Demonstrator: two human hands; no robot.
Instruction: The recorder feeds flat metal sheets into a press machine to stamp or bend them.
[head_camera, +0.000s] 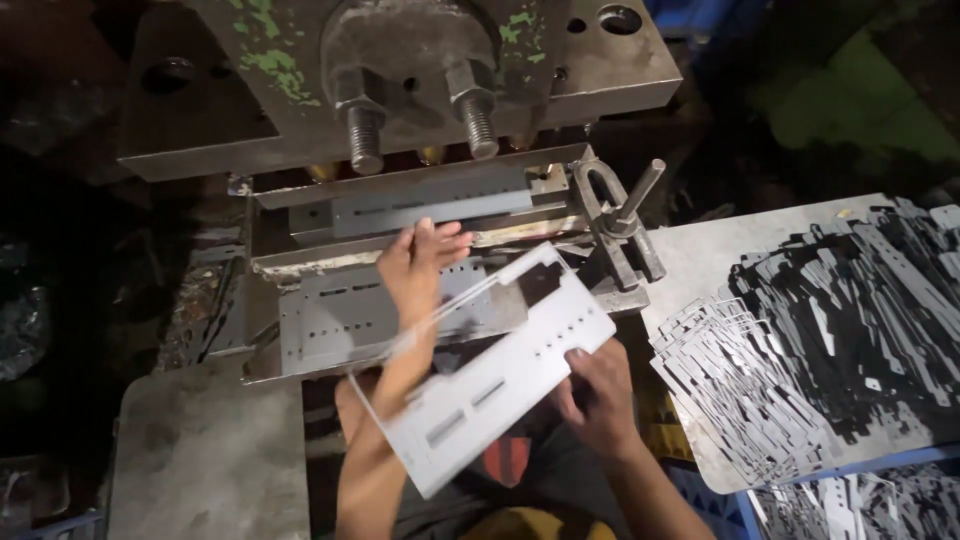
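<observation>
Two hands work at the punch press (400, 80): the right hand (600, 390) grips the punched grey metal plate (505, 370) (tilted, held just before the die bed (330, 320)), while the left hand (420, 265), fingers spread open, reaches over it toward the die.

Press die (400, 300) sat straight ahead of me, under the upper block (400, 90) with two bolts (420, 125) hanging down. A clamp (620, 225) stood at the die's right end. My left hand (420, 265) lay over the die bed, in front of its back rail. My right hand (600, 395) held the punched plate (500, 375) at its near right edge, before the die. Heaped blanks (830, 330) lay on the bench (700, 260) to my right; a bare slab (205, 450) lay near left.
</observation>
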